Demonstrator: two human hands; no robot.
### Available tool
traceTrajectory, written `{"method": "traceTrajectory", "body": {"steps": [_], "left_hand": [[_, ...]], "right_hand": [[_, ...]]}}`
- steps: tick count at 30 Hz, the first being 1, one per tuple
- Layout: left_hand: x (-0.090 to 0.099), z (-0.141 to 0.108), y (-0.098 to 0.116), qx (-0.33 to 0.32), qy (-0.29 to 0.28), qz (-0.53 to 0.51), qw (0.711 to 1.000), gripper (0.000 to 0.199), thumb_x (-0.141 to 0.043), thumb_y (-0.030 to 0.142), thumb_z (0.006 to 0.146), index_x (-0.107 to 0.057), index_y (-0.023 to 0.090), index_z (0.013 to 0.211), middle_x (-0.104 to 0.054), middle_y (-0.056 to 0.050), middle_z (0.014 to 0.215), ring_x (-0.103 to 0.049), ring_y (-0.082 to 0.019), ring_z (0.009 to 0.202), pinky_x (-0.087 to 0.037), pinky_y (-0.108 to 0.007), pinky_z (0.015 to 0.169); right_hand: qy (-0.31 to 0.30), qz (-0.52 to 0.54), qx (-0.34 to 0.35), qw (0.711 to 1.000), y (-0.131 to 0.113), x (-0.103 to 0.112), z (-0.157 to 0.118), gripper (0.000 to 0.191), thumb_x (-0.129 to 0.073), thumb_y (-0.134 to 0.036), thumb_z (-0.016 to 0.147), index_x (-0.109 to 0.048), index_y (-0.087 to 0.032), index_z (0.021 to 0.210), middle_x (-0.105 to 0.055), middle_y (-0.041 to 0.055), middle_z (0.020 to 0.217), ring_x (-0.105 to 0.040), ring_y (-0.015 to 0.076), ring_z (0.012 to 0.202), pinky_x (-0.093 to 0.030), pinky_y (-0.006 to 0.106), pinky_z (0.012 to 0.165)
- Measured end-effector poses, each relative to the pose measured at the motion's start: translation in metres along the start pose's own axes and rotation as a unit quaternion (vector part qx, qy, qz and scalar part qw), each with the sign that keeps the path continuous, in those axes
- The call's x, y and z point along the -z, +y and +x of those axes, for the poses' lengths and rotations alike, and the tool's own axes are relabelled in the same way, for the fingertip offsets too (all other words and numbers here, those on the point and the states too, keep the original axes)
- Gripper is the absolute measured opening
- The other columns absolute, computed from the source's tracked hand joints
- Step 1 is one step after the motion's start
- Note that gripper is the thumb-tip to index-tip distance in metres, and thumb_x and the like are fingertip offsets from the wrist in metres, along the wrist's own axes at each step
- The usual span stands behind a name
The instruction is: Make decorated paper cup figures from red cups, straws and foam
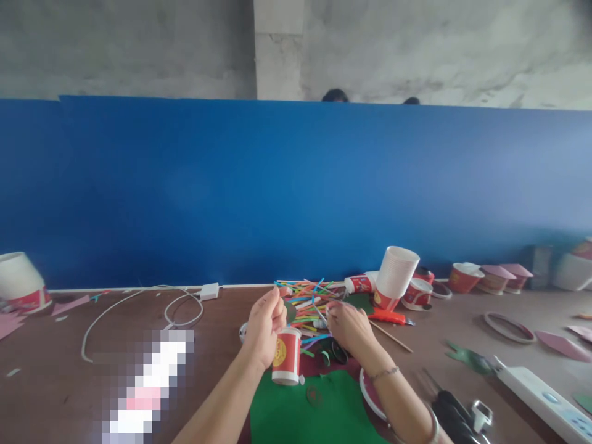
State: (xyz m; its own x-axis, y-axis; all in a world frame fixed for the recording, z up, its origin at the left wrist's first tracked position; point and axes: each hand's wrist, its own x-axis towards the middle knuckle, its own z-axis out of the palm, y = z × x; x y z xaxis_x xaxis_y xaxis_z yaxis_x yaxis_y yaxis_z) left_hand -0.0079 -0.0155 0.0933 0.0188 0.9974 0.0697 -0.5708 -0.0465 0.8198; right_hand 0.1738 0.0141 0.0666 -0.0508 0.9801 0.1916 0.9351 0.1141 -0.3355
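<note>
1 red-and-white paper cup [287, 357] stands on a green sheet [324, 412].

Before you on the flat brown table [55, 345], multicoloured thin sticks [308, 308] lie beyond the flat green paper sheet [335, 413], left of the tall white paper-cup stack [396, 274].

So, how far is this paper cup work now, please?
Partway, I judge. Two pink-topped cups on the right look assembled. In progress: the left hand is at a red-and-white cup, its grip unclear; the right hand is by the coloured straws. Probably left: the stacked cups are nested and untopped, and many straws lie loose.
</note>
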Motion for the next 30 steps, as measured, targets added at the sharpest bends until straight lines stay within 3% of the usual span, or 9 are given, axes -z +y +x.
{"method": "traceTrajectory", "body": {"steps": [2,5,8,11,15,19,23,26,30], "left_hand": [[0.001,0.002,-0.001,0.032,-0.013,-0.028,0.999,0.037,-0.069,0.046,0.071,-0.061,0.012,0.084,-0.019,0.011,0.050,-0.016,-0.003,0.042,-0.015,-0.018,0.040],[0.000,0.001,-0.008,0.064,-0.022,-0.035,0.997,0.038,-0.067,0.047,0.072,-0.060,0.011,0.085,-0.019,0.011,0.050,-0.015,-0.003,0.042,-0.012,-0.018,0.039],[-0.002,-0.001,-0.016,0.087,-0.022,-0.024,0.996,0.040,-0.068,0.049,0.071,-0.059,0.012,0.083,-0.018,0.011,0.050,-0.012,-0.003,0.042,-0.009,-0.019,0.040],[-0.004,-0.002,-0.021,0.101,-0.037,-0.014,0.994,0.040,-0.069,0.051,0.069,-0.052,0.015,0.070,-0.016,0.011,0.049,-0.011,-0.003,0.042,-0.008,-0.019,0.041],[-0.006,-0.003,-0.022,0.092,-0.055,0.014,0.994,0.041,-0.068,0.053,0.069,-0.053,0.015,0.073,-0.015,0.011,0.050,-0.010,-0.003,0.043,-0.008,-0.020,0.042],[-0.001,0.002,-0.016,0.046,-0.013,0.027,0.999,0.054,-0.066,0.054,0.071,-0.053,0.018,0.109,-0.024,0.011,0.053,-0.020,-0.004,0.043,-0.016,-0.018,0.043],[0.002,0.007,-0.013,0.099,0.018,0.002,0.995,0.068,-0.054,0.064,0.075,-0.042,0.021,0.127,-0.032,0.009,0.054,-0.030,-0.006,0.043,-0.023,-0.018,0.043],[-0.003,0.004,-0.019,0.138,-0.018,0.016,0.990,0.074,-0.045,0.069,0.077,-0.036,0.022,0.133,-0.039,0.007,0.056,-0.037,-0.008,0.044,-0.026,-0.018,0.043],[-0.008,-0.001,-0.027,0.145,-0.067,0.067,0.985,0.078,-0.040,0.071,0.077,-0.033,0.020,0.136,-0.043,0.006,0.056,-0.041,-0.010,0.044,-0.030,-0.020,0.042]], "right_hand": [[-0.012,-0.034,-0.028,0.999,0.004,-0.003,0.002,0.017,-0.052,-0.018,0.077,-0.066,-0.015,0.068,-0.068,0.0130,0.080,-0.061,0.0259,0.085,-0.039,0.035,0.077],[0.026,0.164,0.008,0.986,-0.007,-0.004,0.000,0.024,-0.049,-0.033,0.083,-0.066,-0.017,0.079,-0.066,0.0090,0.084,-0.060,0.0215,0.079,-0.041,0.031,0.070],[0.003,0.447,0.029,0.894,-0.026,-0.001,-0.006,0.035,-0.047,-0.049,0.084,-0.060,-0.016,0.080,-0.059,0.0015,0.065,-0.053,0.0146,0.059,-0.039,0.024,0.055],[0.011,0.531,0.050,0.846,-0.039,0.004,-0.012,0.031,-0.058,-0.047,0.077,-0.055,-0.017,0.074,-0.056,0.0001,0.066,-0.050,0.0128,0.060,-0.039,0.024,0.056],[0.088,0.474,0.101,0.870,-0.042,0.010,-0.017,0.026,-0.059,-0.039,0.077,-0.053,-0.017,0.064,-0.058,0.0036,0.079,-0.054,0.0163,0.076,-0.042,0.026,0.069],[0.054,0.484,0.094,0.868,-0.042,0.014,-0.019,0.026,-0.052,-0.039,0.083,-0.054,-0.017,0.069,-0.061,0.0038,0.079,-0.055,0.0160,0.074,-0.043,0.027,0.069],[0.061,0.466,0.094,0.877,-0.047,0.007,-0.022,0.017,-0.054,-0.034,0.082,-0.055,-0.018,0.076,-0.064,0.0042,0.084,-0.058,0.0175,0.079,-0.045,0.029,0.074],[0.076,0.451,0.093,0.884,-0.051,-0.003,-0.024,0.022,-0.060,-0.025,0.075,-0.052,-0.021,0.095,-0.065,0.0033,0.088,-0.060,0.0197,0.084,-0.048,0.030,0.072],[0.099,0.449,0.084,0.884,-0.052,-0.012,-0.026,0.029,-0.055,-0.017,0.072,-0.047,-0.023,0.099,-0.064,0.0014,0.081,-0.061,0.0193,0.079,-0.049,0.030,0.068]]}}
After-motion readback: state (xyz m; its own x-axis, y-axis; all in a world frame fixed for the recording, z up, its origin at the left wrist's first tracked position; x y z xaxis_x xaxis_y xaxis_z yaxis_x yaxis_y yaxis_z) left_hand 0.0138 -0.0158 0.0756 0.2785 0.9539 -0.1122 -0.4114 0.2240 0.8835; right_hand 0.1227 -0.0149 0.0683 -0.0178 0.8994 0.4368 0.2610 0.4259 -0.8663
